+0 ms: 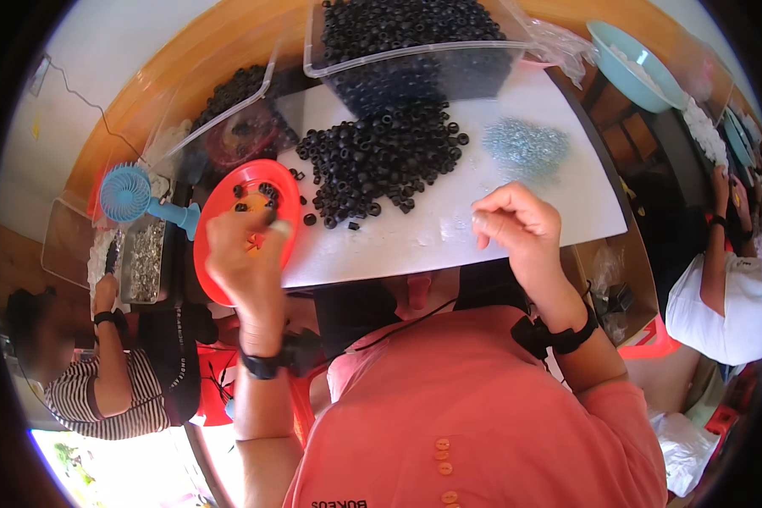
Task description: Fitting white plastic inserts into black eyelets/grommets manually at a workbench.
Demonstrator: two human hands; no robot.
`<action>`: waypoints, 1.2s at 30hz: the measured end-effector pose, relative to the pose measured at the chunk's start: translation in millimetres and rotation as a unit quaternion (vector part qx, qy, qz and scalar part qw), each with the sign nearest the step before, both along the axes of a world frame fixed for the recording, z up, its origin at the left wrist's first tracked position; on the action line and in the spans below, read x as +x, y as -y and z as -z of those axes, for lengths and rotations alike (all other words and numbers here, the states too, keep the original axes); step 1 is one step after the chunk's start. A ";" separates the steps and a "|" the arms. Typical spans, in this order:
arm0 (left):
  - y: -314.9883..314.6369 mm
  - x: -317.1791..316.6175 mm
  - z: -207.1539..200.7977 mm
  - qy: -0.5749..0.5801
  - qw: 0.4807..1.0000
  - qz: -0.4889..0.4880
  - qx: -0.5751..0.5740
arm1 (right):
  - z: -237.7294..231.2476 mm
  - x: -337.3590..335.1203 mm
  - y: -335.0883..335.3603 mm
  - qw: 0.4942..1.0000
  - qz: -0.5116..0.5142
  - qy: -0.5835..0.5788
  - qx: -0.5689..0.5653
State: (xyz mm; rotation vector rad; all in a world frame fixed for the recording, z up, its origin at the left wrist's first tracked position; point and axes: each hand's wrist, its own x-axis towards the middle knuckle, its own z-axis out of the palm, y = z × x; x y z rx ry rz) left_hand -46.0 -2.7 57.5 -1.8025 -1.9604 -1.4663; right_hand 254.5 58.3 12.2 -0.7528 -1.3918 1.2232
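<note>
Over the red oval plate point(292, 182) is my left hand point(247, 258), thumb and fingers drawn together; some black pieces lie by its fingertips, and I cannot make out what it holds. A few black ring-shaped pieces point(267, 191) rest in the plate beside something orange. My right hand point(523, 230) is raised above the white board point(381, 250), thumb and forefinger pinched; anything between them is too small to name. A heap of black ring-shaped pieces point(389, 148) lies on the board between my hands. Beyond my right hand is a pile of small shiny clear-blue pieces point(525, 146).
A clear bin point(483, 63) full of black pieces stands at the board's far edge, another clear bin point(267, 85) to its left. A blue handheld fan point(127, 193) is left of the plate. A light-blue basin point(639, 68) stands far right. Other people point(135, 372) work on both sides.
</note>
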 end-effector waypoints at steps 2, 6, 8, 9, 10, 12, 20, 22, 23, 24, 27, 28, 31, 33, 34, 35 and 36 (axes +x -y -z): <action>-2.5 -23.8 -6.8 -0.063 0.997 -0.033 -0.036 | -1.5 10.4 -8.8 0.999 0.022 0.027 0.008; -6.9 3.0 4.8 -0.114 0.993 -0.008 0.023 | 6.6 17.4 -16.4 0.958 0.130 0.194 0.166; -4.9 33.1 10.0 -0.094 0.993 0.069 0.007 | 2.1 9.2 -12.6 0.861 0.178 0.321 0.353; -8.7 43.3 15.5 -0.098 0.990 0.096 0.007 | 2.8 2.3 -8.9 0.832 0.184 0.356 0.383; -11.8 49.0 22.2 -0.094 0.989 0.114 0.008 | 2.8 -4.2 -6.5 0.834 0.184 0.351 0.384; -16.2 58.1 28.2 -0.090 0.990 0.108 -0.011 | 3.3 -14.2 -3.4 0.778 0.175 0.401 0.452; -38.6 54.9 27.5 -0.283 0.949 0.141 -0.008 | 8.9 -18.1 -5.6 0.736 0.142 0.473 0.464; -42.1 56.4 29.4 -0.351 0.926 0.138 -0.021 | 5.4 -18.1 -4.8 0.739 0.131 0.487 0.447; -44.7 56.6 30.2 -0.377 0.917 0.129 -0.014 | 4.6 -18.8 -4.3 0.738 0.131 0.487 0.448; -46.6 57.2 30.5 -0.377 0.917 0.128 -0.014 | 3.7 -19.8 -3.5 0.741 0.132 0.496 0.432; -46.4 65.2 24.7 -0.404 0.906 0.125 -0.003 | 3.1 -21.7 -2.6 0.737 0.141 0.519 0.409; -37.1 69.9 18.9 -0.384 0.912 0.140 -0.018 | 3.2 -21.6 -2.8 0.731 0.147 0.531 0.402; -19.8 77.3 24.5 -0.338 0.921 0.185 -0.056 | -2.0 -18.9 0.7 0.731 0.160 0.526 0.405; -18.4 83.9 36.8 -0.265 0.935 0.220 -0.083 | -1.6 -17.9 -0.9 0.729 0.161 0.525 0.409; -16.4 83.1 37.7 -0.263 0.936 0.217 -0.084 | -1.6 -18.2 -0.5 0.727 0.166 0.524 0.412; -17.0 83.3 38.6 -0.244 0.942 0.218 -0.075 | -1.8 -18.1 -0.6 0.726 0.164 0.525 0.413; -17.1 83.5 39.3 -0.224 0.947 0.219 -0.066 | -2.5 -18.5 -0.5 0.731 0.167 0.518 0.412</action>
